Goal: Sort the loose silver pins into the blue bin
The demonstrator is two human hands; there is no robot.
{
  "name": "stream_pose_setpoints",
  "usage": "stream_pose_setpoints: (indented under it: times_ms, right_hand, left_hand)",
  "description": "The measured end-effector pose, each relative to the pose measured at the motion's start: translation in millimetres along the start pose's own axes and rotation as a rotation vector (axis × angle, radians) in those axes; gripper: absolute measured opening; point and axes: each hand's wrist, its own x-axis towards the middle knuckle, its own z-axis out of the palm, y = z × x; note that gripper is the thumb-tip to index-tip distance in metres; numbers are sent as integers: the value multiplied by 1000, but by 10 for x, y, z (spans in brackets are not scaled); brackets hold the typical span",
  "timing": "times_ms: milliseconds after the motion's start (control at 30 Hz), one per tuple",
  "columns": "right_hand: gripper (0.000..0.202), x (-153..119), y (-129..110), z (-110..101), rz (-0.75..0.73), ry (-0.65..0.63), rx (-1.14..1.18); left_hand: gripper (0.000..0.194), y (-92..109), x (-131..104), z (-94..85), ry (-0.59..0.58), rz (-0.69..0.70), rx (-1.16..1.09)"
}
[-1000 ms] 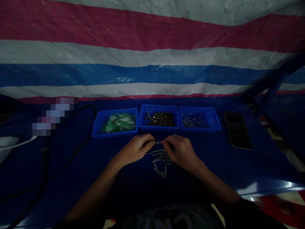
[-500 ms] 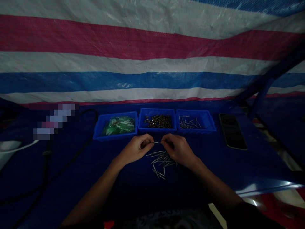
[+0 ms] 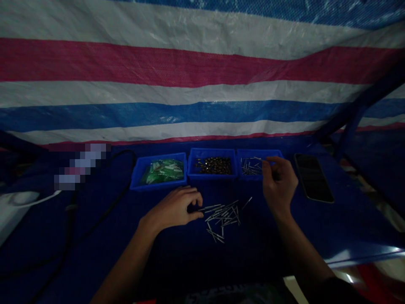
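My left hand rests at the left edge of a loose pile of thin metal pins, thumb and forefinger apart with nothing visible between them. Over the right-hand blue bin is my right hand, its thumb and forefinger pinched together. A thin metal pin juts left from those fingertips. More pins lie in that bin, and the hand hides its right end. One stray pin lies between the pile and my right hand.
The middle blue bin holds small brassy-dark metal pieces. Green plastic bags fill the left blue bin. A phone lies at right; cables run along the left. Behind hangs a striped tarp.
My hands have parted from around one pin. The right moved right and forward to the right-hand bin; the left opened and lowered beside the pile. The camera view shifted slightly.
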Motion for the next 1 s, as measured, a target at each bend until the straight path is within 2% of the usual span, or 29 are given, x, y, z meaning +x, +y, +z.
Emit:
stream_pose_setpoints:
  times_ms: [133,400,533,600,667,767,1000]
  right_hand:
    - [15,-44,5,69,-33,-200,12]
    - [12,-346,-191,147,-177,-442,110]
    - [13,-521,-246,220,-260,-667,170]
    - [17,-576,-244,252,-303,-803,125]
    - [20,-604,-229,271,-327,-884,66]
    - [14,-606,-206,276,-340,-899,55]
    - [11,-573,-239,238,-336,-821,36]
  left_hand:
    - [4,-18,5,15,-7,20,-11]
    - [5,-21,29,67,52,24,-20]
    - [11,-28,47,103,104,10,-38]
    - [15,-35,58,116,141,-8,-82]
    - [19,-38,73,130,172,-33,-133]
    - [24,-39,101,160,193,-52,-187]
    - [27,-65,148,231,246,-70,-253]
